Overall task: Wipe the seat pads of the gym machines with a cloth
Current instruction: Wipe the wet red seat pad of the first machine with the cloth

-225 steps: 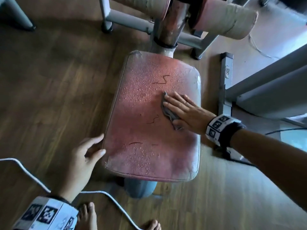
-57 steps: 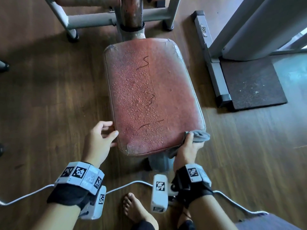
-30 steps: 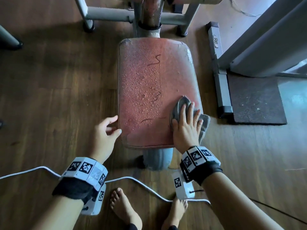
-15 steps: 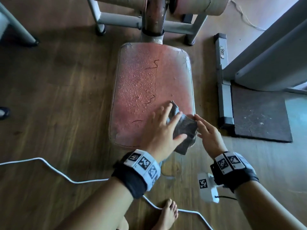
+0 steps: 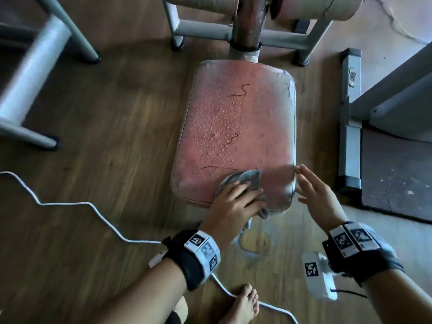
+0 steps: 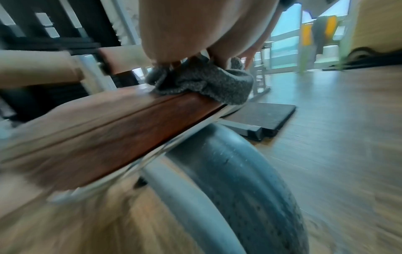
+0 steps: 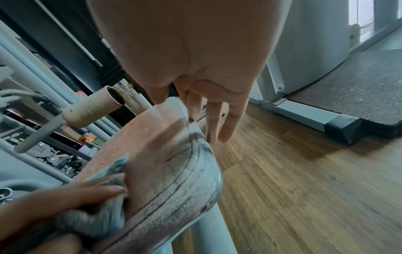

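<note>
On the near edge of the worn red vinyl seat pad point(image 5: 236, 127), the left hand point(image 5: 233, 204) presses a crumpled grey terry cloth point(image 5: 247, 181) flat, fingers spread over it and one fold hanging off the edge. Just beside the pad's near right corner, the right hand point(image 5: 315, 195) is held wide, fingers straight, holding nothing. Water beads cover the pad's left half.

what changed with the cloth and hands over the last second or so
The grey cloth passed from the right hand to the left hand, which now presses it on the near edge of the red seat pad. The right hand hovers open beside the pad. Droplets remain on the pad's left half.
</note>
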`<action>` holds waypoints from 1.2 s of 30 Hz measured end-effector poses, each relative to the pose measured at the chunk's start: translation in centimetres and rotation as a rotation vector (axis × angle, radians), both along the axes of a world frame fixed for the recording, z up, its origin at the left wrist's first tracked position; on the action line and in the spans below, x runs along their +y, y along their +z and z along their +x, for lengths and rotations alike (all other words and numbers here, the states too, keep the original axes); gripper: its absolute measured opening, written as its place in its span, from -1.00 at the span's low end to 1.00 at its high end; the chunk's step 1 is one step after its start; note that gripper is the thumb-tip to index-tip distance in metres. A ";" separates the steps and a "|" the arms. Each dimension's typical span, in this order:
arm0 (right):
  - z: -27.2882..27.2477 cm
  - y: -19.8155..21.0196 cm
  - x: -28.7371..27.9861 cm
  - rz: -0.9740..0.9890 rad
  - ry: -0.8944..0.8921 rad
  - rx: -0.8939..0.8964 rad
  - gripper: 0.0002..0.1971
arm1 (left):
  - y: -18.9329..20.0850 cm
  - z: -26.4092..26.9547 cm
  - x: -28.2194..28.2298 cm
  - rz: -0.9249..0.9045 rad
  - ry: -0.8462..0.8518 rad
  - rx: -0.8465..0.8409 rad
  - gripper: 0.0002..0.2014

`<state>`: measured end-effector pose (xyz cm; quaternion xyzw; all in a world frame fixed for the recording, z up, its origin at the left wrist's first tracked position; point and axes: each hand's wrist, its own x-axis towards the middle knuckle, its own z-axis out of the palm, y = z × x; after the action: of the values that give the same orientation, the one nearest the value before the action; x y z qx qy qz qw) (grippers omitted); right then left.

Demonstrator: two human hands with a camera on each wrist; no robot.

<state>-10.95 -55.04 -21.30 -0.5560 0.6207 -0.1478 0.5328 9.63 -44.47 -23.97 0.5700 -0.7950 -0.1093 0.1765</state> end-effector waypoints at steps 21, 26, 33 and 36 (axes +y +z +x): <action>4.8 -2.7 -1.1 -0.019 0.299 0.295 -0.11 | -2.1 1.8 3.1 0.129 1.373 0.921 -0.20; 4.5 -2.8 -1.4 0.022 0.314 0.269 -0.09 | 1.3 -4.0 2.4 0.272 1.517 1.335 -0.16; 4.4 -2.9 -1.5 0.017 0.316 0.258 -0.08 | -0.6 -0.7 1.9 0.030 1.662 1.535 -0.35; 4.4 -3.0 -1.5 0.017 0.333 0.257 -0.07 | -1.1 0.5 1.6 -0.018 1.681 1.387 -0.33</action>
<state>-6.59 -56.56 -24.34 -0.6606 0.5845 0.0196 0.4707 10.13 -42.92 -25.10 0.7445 0.1206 -0.2455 0.6090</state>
